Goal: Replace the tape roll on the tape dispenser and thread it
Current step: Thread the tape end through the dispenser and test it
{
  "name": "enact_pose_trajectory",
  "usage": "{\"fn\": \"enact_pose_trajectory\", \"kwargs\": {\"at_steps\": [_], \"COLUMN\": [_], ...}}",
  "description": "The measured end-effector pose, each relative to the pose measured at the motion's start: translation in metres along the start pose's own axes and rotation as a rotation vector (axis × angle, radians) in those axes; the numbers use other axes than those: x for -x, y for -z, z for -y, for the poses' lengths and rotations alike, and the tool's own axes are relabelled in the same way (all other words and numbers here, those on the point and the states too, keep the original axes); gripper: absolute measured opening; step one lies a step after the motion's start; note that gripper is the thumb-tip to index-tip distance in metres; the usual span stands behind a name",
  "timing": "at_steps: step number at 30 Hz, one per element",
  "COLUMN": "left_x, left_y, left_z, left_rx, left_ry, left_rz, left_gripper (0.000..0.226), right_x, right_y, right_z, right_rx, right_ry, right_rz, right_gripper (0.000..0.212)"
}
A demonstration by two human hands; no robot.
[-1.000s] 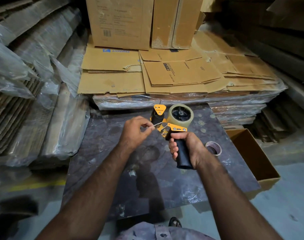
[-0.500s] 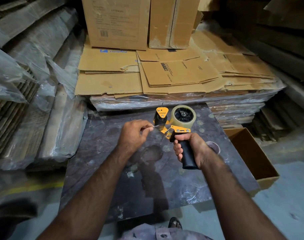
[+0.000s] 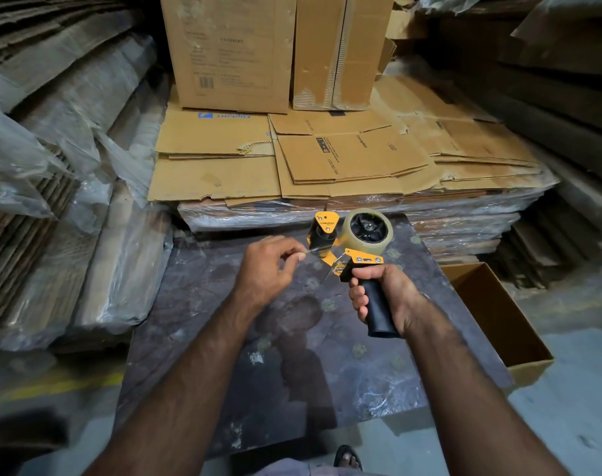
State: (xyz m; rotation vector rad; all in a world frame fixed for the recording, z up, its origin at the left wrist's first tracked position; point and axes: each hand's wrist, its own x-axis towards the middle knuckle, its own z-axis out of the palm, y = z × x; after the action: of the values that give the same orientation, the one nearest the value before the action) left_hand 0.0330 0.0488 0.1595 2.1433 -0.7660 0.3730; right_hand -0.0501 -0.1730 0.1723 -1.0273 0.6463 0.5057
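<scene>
Flattened cardboard surrounds our dark tabletop (image 3: 292,355). Our right hand (image 3: 385,297) grips the orange dispenser's black handle (image 3: 378,310), clear tape roll (image 3: 368,231) mounted just above; our left hand (image 3: 268,266) pinches the tape end (image 3: 315,249). Threading is underway; next we likely draw it across the blade.

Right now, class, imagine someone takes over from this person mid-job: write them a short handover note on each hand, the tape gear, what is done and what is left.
Right hand: grips the black handle of the tape dispenser, held up over the dark table.
Left hand: its fingers pinch the loose tape end beside the dispenser's front roller.
Done: the new tape roll sits on the hub.
Left: feed the end through past the roller to the blade; whether it has passed yet is too small to tell.
An open cardboard box lies to the right.
</scene>
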Motion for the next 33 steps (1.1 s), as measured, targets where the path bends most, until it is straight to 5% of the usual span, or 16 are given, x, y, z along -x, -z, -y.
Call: {"fn": "enact_pose_trajectory", "kwargs": {"at_steps": [27,33], "left_x": [-0.049,-0.045], "left_y": [0.019,0.014], "left_z": [-0.008,-0.005], "left_rx": [0.122,0.303], "left_ry": [0.17,0.335], "left_rz": [0.001,0.037], "left_gripper": [0.008,0.013], "right_x": [0.033,0.035], "right_y": [-0.014,-0.014], "right_z": [-0.013,-0.015], "right_rx": [0.098,0.097], "right_ry": [-0.037,-0.035], "right_rz": [0.098,0.101], "right_gripper": [0.017,0.016]}}
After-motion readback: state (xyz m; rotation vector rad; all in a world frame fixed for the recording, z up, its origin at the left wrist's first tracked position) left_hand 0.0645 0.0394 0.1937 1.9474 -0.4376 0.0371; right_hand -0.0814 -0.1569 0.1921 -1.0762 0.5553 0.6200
